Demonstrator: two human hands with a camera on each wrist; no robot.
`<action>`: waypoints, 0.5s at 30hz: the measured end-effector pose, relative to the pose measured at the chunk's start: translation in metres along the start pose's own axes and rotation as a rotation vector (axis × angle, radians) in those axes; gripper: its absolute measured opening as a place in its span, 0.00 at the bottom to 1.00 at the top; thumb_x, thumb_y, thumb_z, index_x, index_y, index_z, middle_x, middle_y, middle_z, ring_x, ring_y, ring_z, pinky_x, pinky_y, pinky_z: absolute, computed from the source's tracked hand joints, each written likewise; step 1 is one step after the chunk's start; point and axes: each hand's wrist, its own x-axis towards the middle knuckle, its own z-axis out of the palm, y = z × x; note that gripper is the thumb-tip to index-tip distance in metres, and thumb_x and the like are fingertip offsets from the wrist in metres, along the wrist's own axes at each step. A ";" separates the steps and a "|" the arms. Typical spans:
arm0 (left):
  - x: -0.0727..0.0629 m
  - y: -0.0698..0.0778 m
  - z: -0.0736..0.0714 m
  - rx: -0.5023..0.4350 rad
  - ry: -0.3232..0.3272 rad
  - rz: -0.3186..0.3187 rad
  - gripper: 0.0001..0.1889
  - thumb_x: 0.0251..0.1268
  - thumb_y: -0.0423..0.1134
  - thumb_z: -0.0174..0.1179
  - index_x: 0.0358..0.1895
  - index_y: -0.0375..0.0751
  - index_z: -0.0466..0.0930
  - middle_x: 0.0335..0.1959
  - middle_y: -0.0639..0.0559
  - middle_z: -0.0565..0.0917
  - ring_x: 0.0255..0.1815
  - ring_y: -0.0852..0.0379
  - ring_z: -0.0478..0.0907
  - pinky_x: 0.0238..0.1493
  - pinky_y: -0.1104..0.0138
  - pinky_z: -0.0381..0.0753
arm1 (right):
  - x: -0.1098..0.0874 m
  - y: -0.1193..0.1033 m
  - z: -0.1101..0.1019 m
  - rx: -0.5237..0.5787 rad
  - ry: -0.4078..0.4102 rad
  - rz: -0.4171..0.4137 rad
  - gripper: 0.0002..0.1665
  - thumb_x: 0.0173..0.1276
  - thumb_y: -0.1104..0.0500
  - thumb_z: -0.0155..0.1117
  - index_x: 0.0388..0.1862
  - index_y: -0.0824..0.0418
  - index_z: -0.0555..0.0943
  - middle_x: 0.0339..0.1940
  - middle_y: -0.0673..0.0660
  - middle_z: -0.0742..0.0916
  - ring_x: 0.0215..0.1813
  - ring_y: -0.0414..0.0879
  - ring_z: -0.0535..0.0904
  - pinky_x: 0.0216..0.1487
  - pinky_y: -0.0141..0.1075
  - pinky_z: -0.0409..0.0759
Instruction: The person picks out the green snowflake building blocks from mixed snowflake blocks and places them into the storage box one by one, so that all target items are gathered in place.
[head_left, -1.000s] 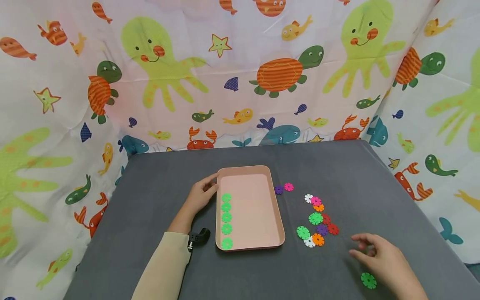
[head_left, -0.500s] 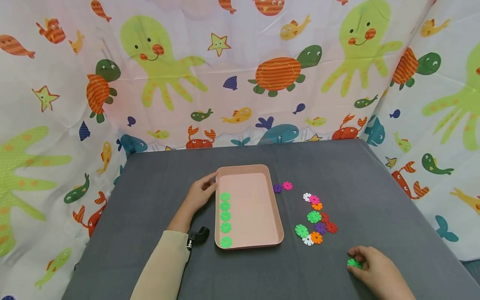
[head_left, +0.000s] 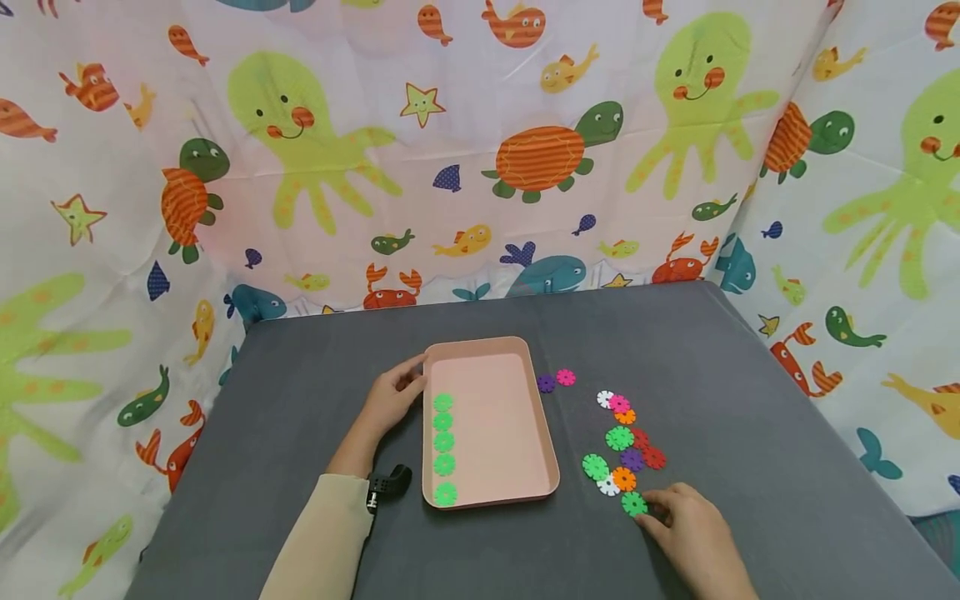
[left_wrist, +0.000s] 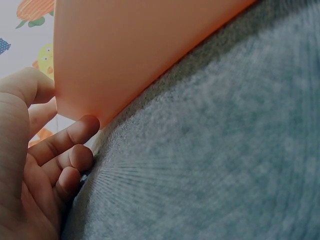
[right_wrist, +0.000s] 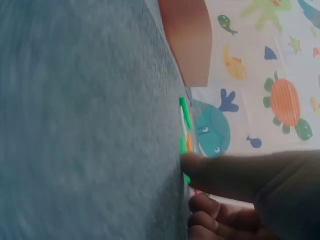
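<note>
My left hand [head_left: 390, 400] rests against the far left corner of a pink tray [head_left: 492, 347]; in the left wrist view its fingertips touch the outer wall of the tray [left_wrist: 125, 45]. A column of several green notched discs [head_left: 444, 442] lies along the tray's left side. My right hand [head_left: 693, 533] pinches the right edge of another green notched disc [head_left: 633, 503], low over the table beside the loose pile. In the right wrist view the thumb [right_wrist: 215, 172] covers part of the green disc; the other fingertips show below it.
Right of the tray, loose notched discs lie partly overlapping, among them an orange disc [head_left: 624, 479], a red disc [head_left: 654, 457] and a white disc [head_left: 608, 485]. A purple disc [head_left: 546, 383] and a pink disc [head_left: 566, 377] sit near the tray's right edge. A patterned curtain [head_left: 450, 167] stands behind the grey table.
My right hand has taken hold of the green disc that lay at the front right and carried it left to the pile. The left hand stays at the tray; the head view has shifted slightly.
</note>
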 end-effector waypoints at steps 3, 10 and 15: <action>0.000 -0.001 -0.002 0.003 0.005 -0.008 0.23 0.77 0.40 0.60 0.72 0.48 0.76 0.40 0.48 0.81 0.27 0.53 0.75 0.32 0.63 0.75 | 0.004 0.000 0.002 0.001 -0.027 -0.022 0.06 0.59 0.61 0.79 0.30 0.55 0.87 0.27 0.48 0.77 0.30 0.42 0.72 0.33 0.40 0.75; 0.001 0.001 -0.004 0.018 0.014 -0.004 0.23 0.76 0.42 0.61 0.72 0.47 0.77 0.41 0.46 0.82 0.27 0.54 0.75 0.32 0.63 0.76 | 0.010 -0.006 0.008 0.002 -0.093 -0.031 0.18 0.56 0.56 0.82 0.44 0.57 0.89 0.29 0.47 0.76 0.32 0.42 0.71 0.34 0.40 0.75; 0.000 0.001 0.000 0.012 0.010 -0.011 0.23 0.76 0.41 0.61 0.72 0.48 0.77 0.41 0.46 0.82 0.27 0.53 0.74 0.32 0.63 0.75 | 0.008 -0.007 0.009 -0.003 -0.064 -0.058 0.14 0.54 0.56 0.83 0.37 0.54 0.88 0.27 0.47 0.75 0.29 0.42 0.69 0.31 0.38 0.72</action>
